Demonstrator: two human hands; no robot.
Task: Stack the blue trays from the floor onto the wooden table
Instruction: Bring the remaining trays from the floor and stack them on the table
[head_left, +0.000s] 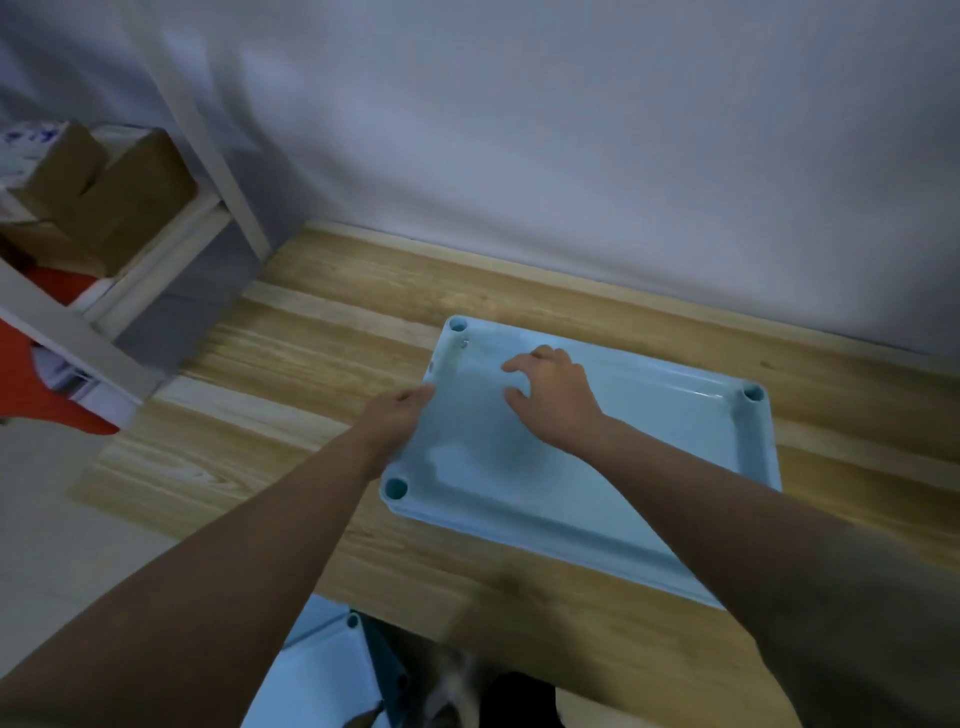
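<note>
A light blue tray (649, 467) with round corner sockets lies flat on the wooden table (311, 364), toward its right side. My left hand (397, 421) rests against the tray's left rim, its fingertips touching the edge. My right hand (553, 395) lies inside the tray near its far left corner, fingers spread and slightly bent, pressing on the tray floor. Below the table's front edge, more blue trays (322, 670) lie on the floor, partly hidden by my left forearm.
A white shelf frame (218, 156) stands at the left with cardboard boxes (104, 192) and something red-orange (36, 384) on it. A pale wall runs behind the table. Something dark lies on the floor at the bottom centre (519, 696).
</note>
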